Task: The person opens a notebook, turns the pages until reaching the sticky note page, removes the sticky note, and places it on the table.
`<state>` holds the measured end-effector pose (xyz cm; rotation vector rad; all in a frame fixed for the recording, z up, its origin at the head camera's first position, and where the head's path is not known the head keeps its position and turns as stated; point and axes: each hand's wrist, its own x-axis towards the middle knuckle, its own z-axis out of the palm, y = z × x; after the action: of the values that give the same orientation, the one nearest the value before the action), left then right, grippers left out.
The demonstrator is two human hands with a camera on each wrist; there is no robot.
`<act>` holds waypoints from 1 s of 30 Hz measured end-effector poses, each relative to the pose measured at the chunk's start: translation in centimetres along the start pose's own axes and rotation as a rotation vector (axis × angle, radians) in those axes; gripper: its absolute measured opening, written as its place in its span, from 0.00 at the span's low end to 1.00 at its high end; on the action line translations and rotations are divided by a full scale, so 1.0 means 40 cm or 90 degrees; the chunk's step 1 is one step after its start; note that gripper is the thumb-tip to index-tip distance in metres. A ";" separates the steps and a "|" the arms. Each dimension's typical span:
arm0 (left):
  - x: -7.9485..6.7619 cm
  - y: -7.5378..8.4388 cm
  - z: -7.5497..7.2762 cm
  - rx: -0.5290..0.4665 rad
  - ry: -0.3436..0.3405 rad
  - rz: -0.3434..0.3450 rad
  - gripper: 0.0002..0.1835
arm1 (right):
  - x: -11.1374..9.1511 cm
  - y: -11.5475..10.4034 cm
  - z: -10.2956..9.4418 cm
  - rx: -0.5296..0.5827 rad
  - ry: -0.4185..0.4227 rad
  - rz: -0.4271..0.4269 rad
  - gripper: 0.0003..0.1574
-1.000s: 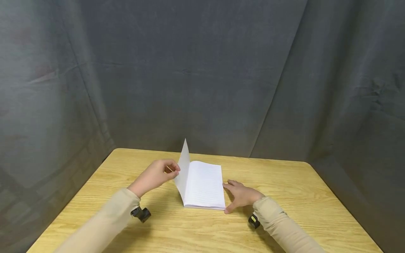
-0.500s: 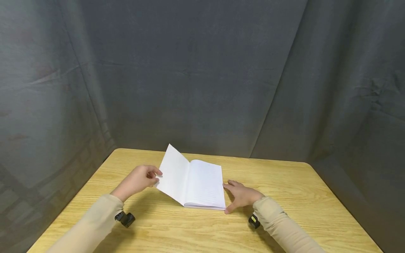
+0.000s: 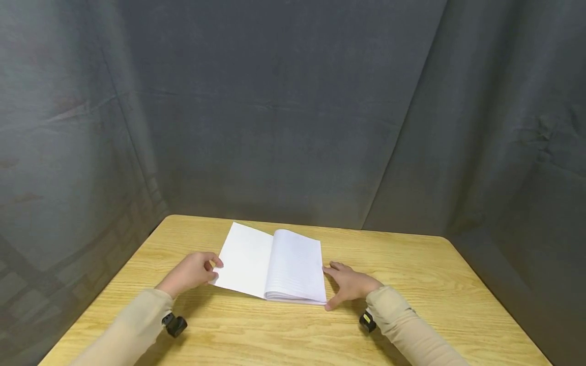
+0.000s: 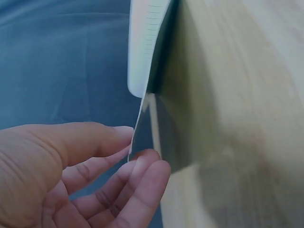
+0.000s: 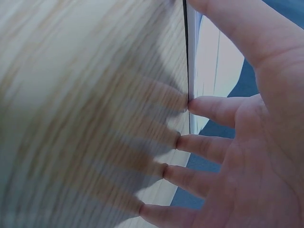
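Note:
A notebook (image 3: 297, 264) with lined white pages lies open on the wooden table. Its plain white-lined front cover (image 3: 244, 259) leans out to the left, tilted slightly above the tabletop. My left hand (image 3: 192, 272) pinches the outer edge of that cover between thumb and fingers. In the left wrist view the cover (image 4: 164, 52) appears nearly edge-on, its dark outer face toward the wood. My right hand (image 3: 350, 284) rests at the notebook's right edge with fingers spread. In the right wrist view its fingertips (image 5: 202, 105) touch the table, one against the notebook's side.
The light wooden table (image 3: 412, 284) extends around the notebook to rounded far corners. Dark grey curtains (image 3: 284, 112) stand behind it and at both sides. A small black camera (image 3: 174, 324) sits on the left wrist, another camera (image 3: 367, 321) on the right.
From near upright, the cover has swung left and down in my left hand, which moved left and lower. The top pages now bulge up near the spine. My right hand stays put.

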<state>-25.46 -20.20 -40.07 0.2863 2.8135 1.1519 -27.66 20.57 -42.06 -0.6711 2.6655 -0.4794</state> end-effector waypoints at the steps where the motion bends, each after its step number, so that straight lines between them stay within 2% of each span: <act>1: 0.001 -0.005 0.004 0.003 -0.002 0.001 0.10 | 0.000 0.000 0.000 -0.001 0.000 0.000 0.66; 8: 0.012 -0.030 0.034 0.037 -0.010 -0.029 0.10 | -0.003 0.000 -0.006 0.004 -0.001 -0.003 0.66; 16: 0.007 -0.031 0.050 0.059 -0.016 -0.047 0.12 | -0.007 0.002 -0.007 0.008 -0.003 -0.005 0.65; 30: 0.009 -0.037 0.055 0.097 -0.018 -0.033 0.16 | -0.006 0.002 -0.005 0.011 -0.001 0.003 0.66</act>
<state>-25.70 -19.64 -42.65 0.2368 2.8692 0.9186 -27.58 20.81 -41.85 -0.6606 2.6573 -0.5006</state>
